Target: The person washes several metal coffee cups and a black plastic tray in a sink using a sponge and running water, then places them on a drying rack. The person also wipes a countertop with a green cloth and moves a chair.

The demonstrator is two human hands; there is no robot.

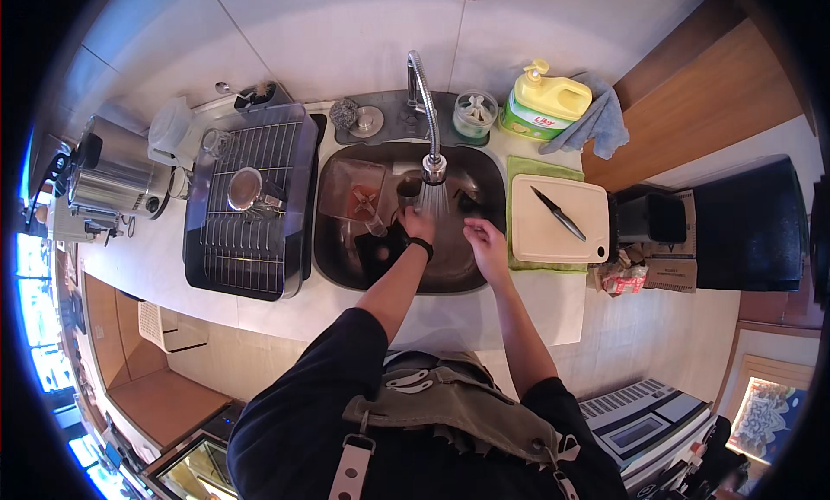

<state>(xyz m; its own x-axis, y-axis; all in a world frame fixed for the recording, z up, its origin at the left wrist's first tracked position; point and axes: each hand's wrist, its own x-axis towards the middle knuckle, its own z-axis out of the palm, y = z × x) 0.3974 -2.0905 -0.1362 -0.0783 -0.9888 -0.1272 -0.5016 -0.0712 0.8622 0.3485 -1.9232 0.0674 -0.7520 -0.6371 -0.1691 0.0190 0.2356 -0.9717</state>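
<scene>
My left hand (418,225) is low in the dark sink (447,276), by the water spraying from the faucet head (434,169). Its fingers reach a dark cup-like container (408,187); whether they grip it is hidden. My right hand (487,241) hovers over the sink's right side, fingers loosely bent, with nothing visible in it. To the left in the sink lies a clear square blender jar (337,185) with metal blades (364,203) and reddish residue. A black object (377,253) lies below my left hand, and a small dark item (465,200) sits behind the spray.
Left of the sink stands a dish rack (246,241) holding a glass pitcher (246,189). On the right, a knife (559,213) lies on a cutting board (538,241) over a green cloth (519,166). Behind are a yellow Liby detergent jug (545,104) and a steel scourer (343,113).
</scene>
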